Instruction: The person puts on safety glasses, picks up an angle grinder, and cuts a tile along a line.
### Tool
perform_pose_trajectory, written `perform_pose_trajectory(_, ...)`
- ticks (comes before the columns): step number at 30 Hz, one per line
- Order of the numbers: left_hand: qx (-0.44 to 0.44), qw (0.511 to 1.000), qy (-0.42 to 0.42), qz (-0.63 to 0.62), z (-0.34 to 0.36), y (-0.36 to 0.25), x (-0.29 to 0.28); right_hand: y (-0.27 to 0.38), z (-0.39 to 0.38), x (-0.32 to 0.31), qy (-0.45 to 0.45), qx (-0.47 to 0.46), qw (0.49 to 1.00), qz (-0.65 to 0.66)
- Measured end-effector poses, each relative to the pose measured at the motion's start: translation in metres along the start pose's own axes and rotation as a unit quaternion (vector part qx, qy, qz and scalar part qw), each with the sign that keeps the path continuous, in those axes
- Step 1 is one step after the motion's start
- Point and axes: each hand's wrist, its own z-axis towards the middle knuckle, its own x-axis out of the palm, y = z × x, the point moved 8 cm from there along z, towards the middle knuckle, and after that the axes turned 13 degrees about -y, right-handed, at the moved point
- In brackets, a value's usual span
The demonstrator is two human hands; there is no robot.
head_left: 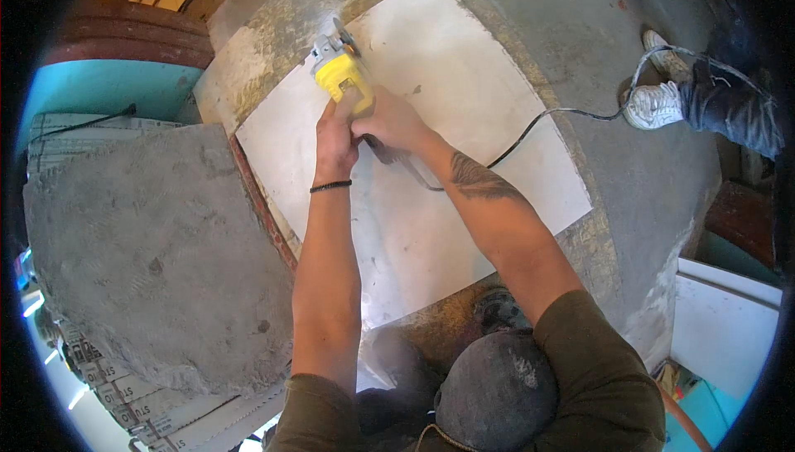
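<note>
Grinder [341, 78], yellow and grey, sits at the centre top of our view, held out ahead of the person in both bare hands. Its round disc [346, 36] is by the upper left edge of a large white sheet [447, 63]; we cannot tell whether the two touch.

The left hand [334, 136] is closed around the tool's body, with a dark bracelet [330, 186] at the wrist. The right hand [391, 123] is curled round it too, pressed close beside the left; the finer placing of the fingers is hidden from us. We see a dark tattoo on the right forearm [497, 195].

From beneath that forearm a black cord [530, 127] runs right across the sheet and loops up beside another person's pale laced shoes [654, 106] and dark trousers [725, 117].

The sheet lies on a worn, yellowish-brown surface [290, 17]. To our left is a rough grey slab [157, 245], with cardboard boxes [170, 411] stacked below and around it. Print runs along their sides; we cannot see what they contain. Behind them stands a turquoise wall [116, 86]. At lower right, white panels [725, 332] lean near a turquoise surface.
</note>
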Motion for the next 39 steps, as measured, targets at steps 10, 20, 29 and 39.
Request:
perform_pose_trajectory(10,0.000,1.000,-0.015,-0.006,0.004,-0.002,0.001,-0.004,0.007,0.005,-0.004,-0.004,1.000,-0.015)
perform_pose_trajectory(20,-0.006,1.000,-0.022,0.003,0.012,-0.004,-0.002,0.001,0.015,0.009,-0.003,-0.015,1.000,-0.007)
perform_pose_trajectory(29,-0.007,0.999,-0.033,0.009,0.019,-0.003,-0.004,-0.005,0.020,0.014,0.005,0.004,1.000,-0.022)
perform_pose_trajectory(39,-0.014,0.998,-0.055,0.011,0.014,-0.001,-0.002,-0.011,0.020,0.017,0.082,0.042,0.996,0.011)
